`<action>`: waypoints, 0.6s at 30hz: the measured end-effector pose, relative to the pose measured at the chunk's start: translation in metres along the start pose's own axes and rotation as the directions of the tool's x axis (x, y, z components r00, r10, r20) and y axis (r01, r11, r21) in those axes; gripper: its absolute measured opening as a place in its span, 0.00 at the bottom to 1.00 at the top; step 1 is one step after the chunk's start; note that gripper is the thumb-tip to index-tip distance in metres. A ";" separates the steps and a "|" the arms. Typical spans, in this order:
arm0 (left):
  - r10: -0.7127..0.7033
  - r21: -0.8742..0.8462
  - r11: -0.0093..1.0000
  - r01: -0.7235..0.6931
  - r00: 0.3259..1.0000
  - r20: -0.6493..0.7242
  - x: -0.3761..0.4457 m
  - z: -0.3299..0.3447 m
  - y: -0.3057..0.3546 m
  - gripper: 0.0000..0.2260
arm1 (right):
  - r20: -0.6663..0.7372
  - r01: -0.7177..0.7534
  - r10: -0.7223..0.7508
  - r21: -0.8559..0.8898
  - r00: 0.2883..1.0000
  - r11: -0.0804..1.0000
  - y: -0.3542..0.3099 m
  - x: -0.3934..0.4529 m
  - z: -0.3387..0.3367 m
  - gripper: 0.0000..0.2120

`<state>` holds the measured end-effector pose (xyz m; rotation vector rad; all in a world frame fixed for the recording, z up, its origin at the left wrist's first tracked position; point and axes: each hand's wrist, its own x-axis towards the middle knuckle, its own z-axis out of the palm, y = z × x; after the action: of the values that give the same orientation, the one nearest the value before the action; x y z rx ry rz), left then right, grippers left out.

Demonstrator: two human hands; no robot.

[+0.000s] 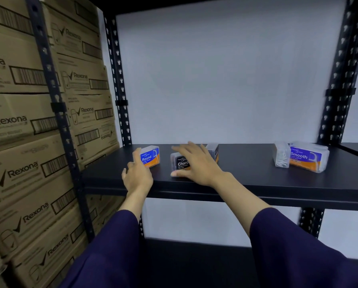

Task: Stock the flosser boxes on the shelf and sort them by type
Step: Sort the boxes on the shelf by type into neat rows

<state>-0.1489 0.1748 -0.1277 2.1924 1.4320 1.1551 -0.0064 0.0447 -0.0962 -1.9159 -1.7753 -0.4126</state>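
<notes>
**Both hands on the left end of the shelf**

I see my left hand point(137, 173) at the Round box point(151, 156), fingers loosely extended and touching its left face; I cannot tell whether the thumb grips it. My right hand point(196, 163) is spread over the Charcoal box point(181, 163), fingers straight across its top and right side, thumb low along the front edge near the shelf surface. Both sleeves are dark navy.

Far left, stacked cardboard cartons point(28, 125) printed "Rexona" fill the neighbouring bay behind a black perforated upright point(55, 104).

On the black shelf point(246, 179), the Round box stands at the left end, blue and orange label facing me. Just beside it to the right sits the Charcoal box, black label forward. Behind my right hand another clear box point(214, 151) is partly hidden; its label is unreadable. Well apart, toward the right end, a clear box turned end-on point(282, 155) touches the Smooth box point(307, 157), whose blue and orange label faces forward.
</notes>
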 end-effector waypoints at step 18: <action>0.467 -0.042 0.879 -0.475 0.875 -0.131 -0.039 0.015 0.033 0.17 | -0.434 -0.311 0.302 0.054 0.848 0.949 0.040 -0.074 -0.026 0.18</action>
<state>-0.1241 0.1280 -0.1350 2.5372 0.8857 1.4832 0.0281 -0.0327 -0.1196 -1.8900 -1.1559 -0.6822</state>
